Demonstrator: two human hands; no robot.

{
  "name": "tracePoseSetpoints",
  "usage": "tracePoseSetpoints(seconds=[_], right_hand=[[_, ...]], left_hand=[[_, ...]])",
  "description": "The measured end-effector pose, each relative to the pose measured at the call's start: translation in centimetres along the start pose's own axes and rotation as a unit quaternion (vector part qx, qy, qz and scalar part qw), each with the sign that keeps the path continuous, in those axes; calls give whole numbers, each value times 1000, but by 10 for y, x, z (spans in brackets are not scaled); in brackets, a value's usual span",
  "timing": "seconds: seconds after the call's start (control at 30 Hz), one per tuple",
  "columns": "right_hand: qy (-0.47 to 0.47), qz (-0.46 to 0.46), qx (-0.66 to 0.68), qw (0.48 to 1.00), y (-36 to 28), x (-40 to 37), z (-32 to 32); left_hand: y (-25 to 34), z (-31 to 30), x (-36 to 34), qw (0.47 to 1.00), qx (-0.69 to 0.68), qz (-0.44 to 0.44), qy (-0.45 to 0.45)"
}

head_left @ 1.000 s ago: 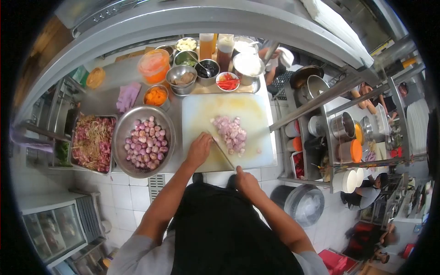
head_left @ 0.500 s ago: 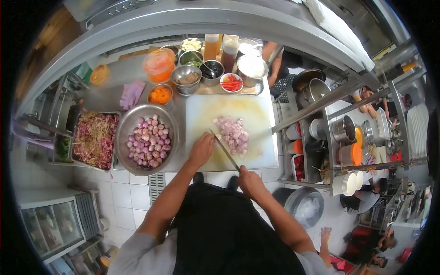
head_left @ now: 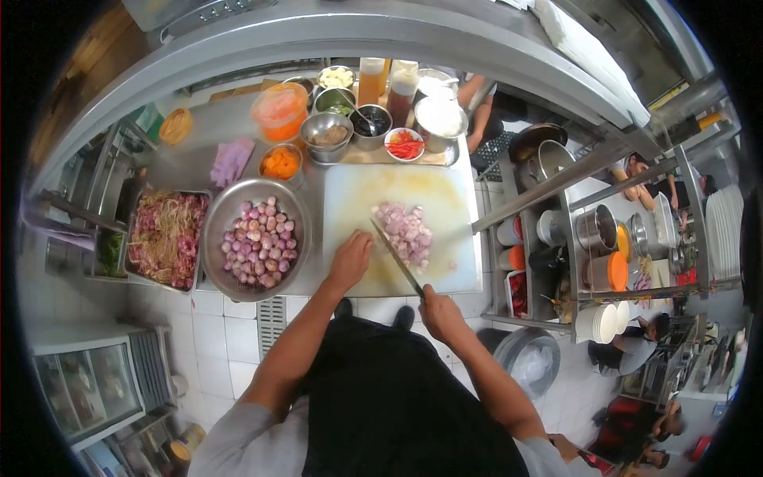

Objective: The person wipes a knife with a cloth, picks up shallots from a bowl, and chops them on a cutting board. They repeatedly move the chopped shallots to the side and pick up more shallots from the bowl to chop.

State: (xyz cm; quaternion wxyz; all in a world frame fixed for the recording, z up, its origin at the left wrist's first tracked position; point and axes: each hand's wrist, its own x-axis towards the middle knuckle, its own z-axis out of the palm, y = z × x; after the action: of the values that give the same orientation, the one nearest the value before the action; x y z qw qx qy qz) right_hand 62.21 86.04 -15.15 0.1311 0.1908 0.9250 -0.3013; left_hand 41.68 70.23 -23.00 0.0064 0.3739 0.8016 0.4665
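My right hand [head_left: 442,312] is wrapped round the handle of a kitchen knife [head_left: 400,259], its blade slanting up and left over the white cutting board [head_left: 346,191]. Just left of the blade, my left hand [head_left: 350,258] rests on the board with its fingers curled together. Whatever those fingers hold, if anything, is hidden. A heap of chopped shallots [head_left: 407,230] lies beyond the knife, close against the blade's right side. Whole peeled shallots [head_left: 258,242] fill part of a steel colander bowl [head_left: 213,238] left of the board.
A tray of reddish shredded food [head_left: 163,238] stands at far left. Behind the board are a bowl of sliced red chillies [head_left: 404,145], an orange tub [head_left: 280,111], sauce bottles [head_left: 401,91] and purple gloves [head_left: 232,162]. A metal shelf beam [head_left: 381,28] crosses overhead. Other people are at right.
The knife and my right hand have shifted slightly right, the blade now nearer the chopped heap and farther from my left fingers. My left hand stays nearly in place.
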Motion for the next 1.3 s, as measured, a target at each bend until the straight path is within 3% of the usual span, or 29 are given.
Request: tracePoseSetpoints(seconds=[0.37, 0.77, 0.97, 1.03, 1.17, 1.3], right_hand=[[-25, -25, 0, 999, 2, -19, -8], [-31, 13, -18, 999, 2, -1, 6], [-1, -53, 4, 999, 10, 21, 26], [-5, -35, 16, 999, 5, 25, 18], [12, -28, 55, 998, 8, 16, 2], [-42, -34, 77, 996, 13, 8, -10]], left_hand=[[4, 1, 2, 1000, 14, 0, 8], [1, 3, 1, 1000, 18, 0, 8], [-2, 2, -2, 999, 37, -20, -2], [0, 5, -3, 1000, 13, -12, 9], [23, -30, -5, 999, -17, -36, 19], [14, -112, -6, 972, 145, -21, 184]])
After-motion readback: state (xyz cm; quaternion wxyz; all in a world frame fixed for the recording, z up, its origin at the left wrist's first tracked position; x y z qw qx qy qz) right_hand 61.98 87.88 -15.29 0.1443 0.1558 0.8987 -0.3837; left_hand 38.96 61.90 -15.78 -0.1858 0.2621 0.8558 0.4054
